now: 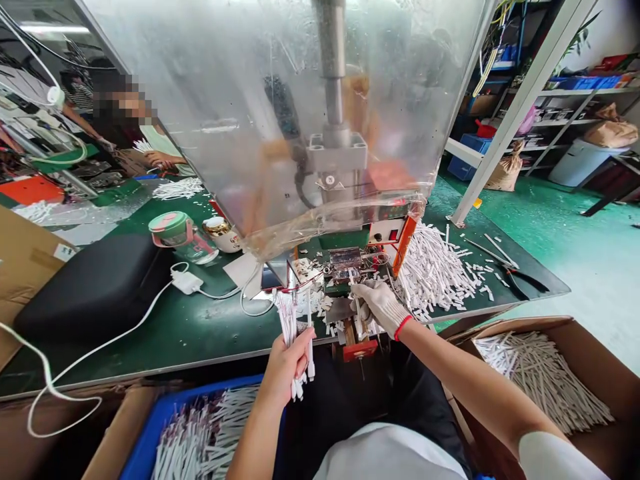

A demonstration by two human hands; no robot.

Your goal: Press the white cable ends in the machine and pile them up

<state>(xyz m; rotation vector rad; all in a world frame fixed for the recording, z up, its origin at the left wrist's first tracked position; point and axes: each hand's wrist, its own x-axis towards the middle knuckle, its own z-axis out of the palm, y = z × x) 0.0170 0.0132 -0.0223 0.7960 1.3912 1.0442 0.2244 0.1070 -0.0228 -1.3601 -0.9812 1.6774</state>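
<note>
My left hand (pixel 287 367) is bare and grips a bundle of white cables (pixel 288 320) with dark reddish ends, just in front of the bench edge. My right hand (pixel 380 307) wears a white glove with a red cuff band. Its fingers curl around a thin white cable (pixel 357 319) at the jaws of a small bench press machine (pixel 347 267). A clear plastic shield (pixel 250 120) rises above the machine and hides its upper part. A heap of short white pieces (pixel 433 273) lies just right of my right hand.
On the green bench (pixel 100 353) are a black padded case (pixel 90 287), a white charger (pixel 186 283) and pliers (pixel 525 283). Below me stand a blue crate (pixel 200 433) and a cardboard box (pixel 543 380), both holding white cables. A co-worker's hand (pixel 160 159) works beyond the shield.
</note>
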